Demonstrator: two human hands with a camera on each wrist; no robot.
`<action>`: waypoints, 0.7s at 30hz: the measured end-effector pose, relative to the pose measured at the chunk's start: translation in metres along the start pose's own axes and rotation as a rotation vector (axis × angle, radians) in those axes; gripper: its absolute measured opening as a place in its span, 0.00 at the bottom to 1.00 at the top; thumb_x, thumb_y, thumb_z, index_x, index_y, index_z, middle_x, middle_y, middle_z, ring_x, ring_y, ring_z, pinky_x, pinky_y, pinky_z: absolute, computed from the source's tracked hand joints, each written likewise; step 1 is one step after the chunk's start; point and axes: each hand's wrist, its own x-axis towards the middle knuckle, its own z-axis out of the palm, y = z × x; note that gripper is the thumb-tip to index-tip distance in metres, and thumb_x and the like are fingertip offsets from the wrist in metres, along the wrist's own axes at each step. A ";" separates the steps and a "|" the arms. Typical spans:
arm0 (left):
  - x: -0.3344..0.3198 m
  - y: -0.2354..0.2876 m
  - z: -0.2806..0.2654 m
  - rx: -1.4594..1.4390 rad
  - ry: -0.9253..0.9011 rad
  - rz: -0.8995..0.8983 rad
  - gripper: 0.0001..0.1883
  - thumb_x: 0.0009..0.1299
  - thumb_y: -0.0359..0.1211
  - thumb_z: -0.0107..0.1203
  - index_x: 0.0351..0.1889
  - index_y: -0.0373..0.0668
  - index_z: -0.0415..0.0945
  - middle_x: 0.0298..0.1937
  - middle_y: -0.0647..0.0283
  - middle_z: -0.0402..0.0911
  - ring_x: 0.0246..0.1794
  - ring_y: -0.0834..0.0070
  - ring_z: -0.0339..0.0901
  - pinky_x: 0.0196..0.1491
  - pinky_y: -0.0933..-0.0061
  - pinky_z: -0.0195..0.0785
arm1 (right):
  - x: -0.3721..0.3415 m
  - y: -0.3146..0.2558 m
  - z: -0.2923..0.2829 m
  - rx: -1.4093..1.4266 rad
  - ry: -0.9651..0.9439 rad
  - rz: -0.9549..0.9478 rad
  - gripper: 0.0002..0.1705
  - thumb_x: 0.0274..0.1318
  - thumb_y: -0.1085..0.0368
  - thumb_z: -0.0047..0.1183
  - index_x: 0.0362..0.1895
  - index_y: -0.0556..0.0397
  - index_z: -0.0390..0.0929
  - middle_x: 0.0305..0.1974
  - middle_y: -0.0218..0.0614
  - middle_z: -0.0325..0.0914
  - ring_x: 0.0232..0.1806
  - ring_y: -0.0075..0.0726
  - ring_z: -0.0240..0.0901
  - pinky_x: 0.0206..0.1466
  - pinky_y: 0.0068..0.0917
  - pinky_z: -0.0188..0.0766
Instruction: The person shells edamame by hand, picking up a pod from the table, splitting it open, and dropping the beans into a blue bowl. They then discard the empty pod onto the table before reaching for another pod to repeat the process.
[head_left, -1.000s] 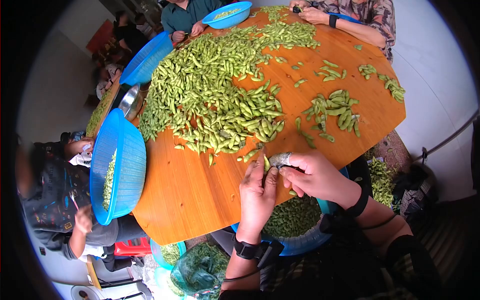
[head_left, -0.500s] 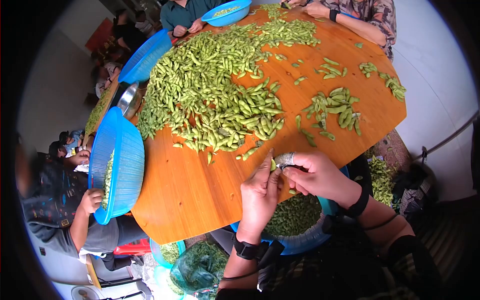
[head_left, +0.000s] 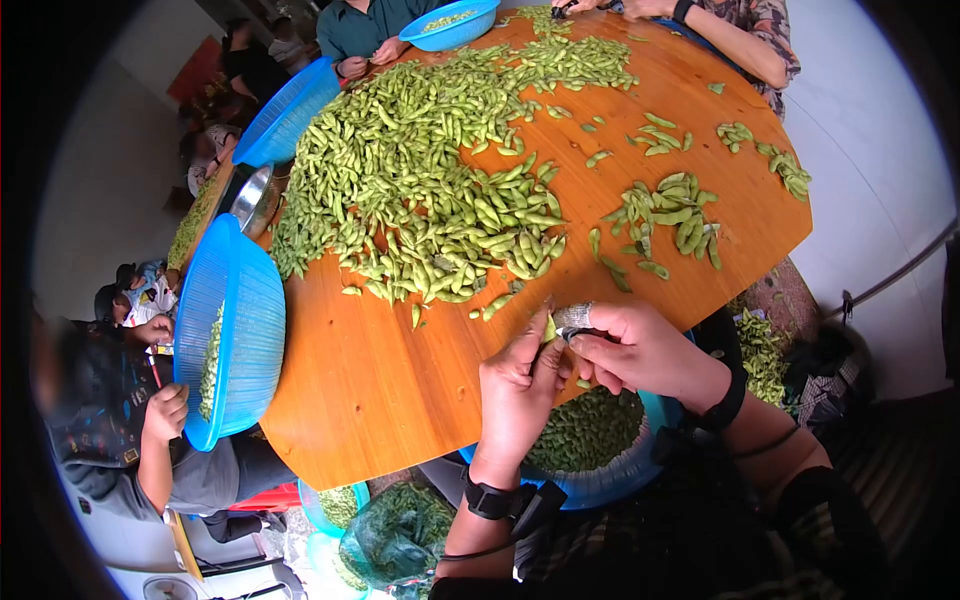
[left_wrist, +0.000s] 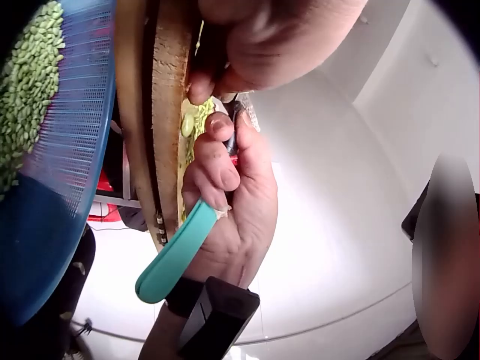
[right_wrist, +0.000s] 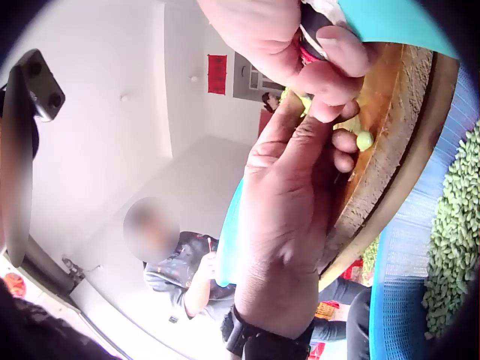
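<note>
Your fingers hide most of the green pod (head_left: 549,329), and you can't make out the tip of the teal-handled tool (left_wrist: 176,255). The table (head_left: 350,400) cuts off part of the blue basket (head_left: 590,493) below. Near the table's edge, your left hand (head_left: 515,390) pinches the pod, fingers pointing forward; your right hand (head_left: 650,352) curls round the tool just beside it.

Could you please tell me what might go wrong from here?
The right hand works its tool close to the left hand, so a slip might nick a finger. The bean by the left hand's fingertips could drop and perhaps miss the basin below.
</note>
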 end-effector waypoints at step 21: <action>0.006 0.006 -0.006 -0.266 -0.091 -0.111 0.14 0.79 0.35 0.44 0.54 0.35 0.71 0.27 0.71 0.76 0.21 0.89 0.66 0.25 0.87 0.59 | 0.002 0.004 0.014 0.054 0.142 -0.126 0.12 0.63 0.72 0.47 0.49 0.60 0.77 0.21 0.26 0.72 0.17 0.14 0.65 0.19 0.17 0.63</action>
